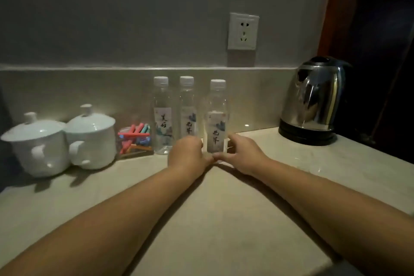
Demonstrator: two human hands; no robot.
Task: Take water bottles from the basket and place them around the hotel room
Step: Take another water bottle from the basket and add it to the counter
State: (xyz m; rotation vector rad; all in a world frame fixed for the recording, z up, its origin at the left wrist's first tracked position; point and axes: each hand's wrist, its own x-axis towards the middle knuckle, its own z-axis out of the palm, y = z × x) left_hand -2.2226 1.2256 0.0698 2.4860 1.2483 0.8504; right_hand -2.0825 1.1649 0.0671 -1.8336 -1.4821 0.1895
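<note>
Three clear water bottles with white caps and printed labels stand upright in a row on the pale counter (201, 219) by the back wall. The right bottle (216, 119) stands a little nearer to me than the middle bottle (187, 107) and the left bottle (161, 116). My left hand (187, 152) and my right hand (240, 152) cup the base of the right bottle from either side, fingertips meeting in front of it. The left hand also hides the foot of the middle bottle. No basket is in view.
Two white lidded cups (38, 148) (93, 139) stand at the left. A small clear box of coloured sachets (134, 141) sits beside the left bottle. A steel electric kettle (313, 101) stands at the right, under a wall socket (243, 31). The counter drops off at the lower right.
</note>
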